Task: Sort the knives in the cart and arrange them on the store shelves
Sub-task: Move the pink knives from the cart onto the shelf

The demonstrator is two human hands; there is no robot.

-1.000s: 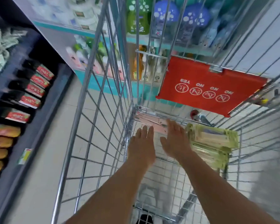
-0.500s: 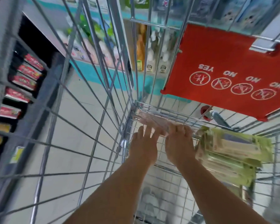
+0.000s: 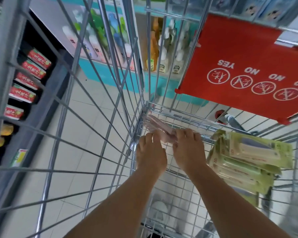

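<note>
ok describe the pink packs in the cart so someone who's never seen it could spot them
Look inside the wire cart, at the far left corner of its floor. The pink packs lie there, with the left hand and right hand on their near end. Unlike the green packs piled at the right, they are pale pink.

I'm looking down into a wire shopping cart [image 3: 110,107] standing in a shop aisle. Stocked shelves [image 3: 110,36] of bottles are running alongside, with red boxed goods [image 3: 31,69] lining another rack over tiled floor [image 3: 86,117].
</note>
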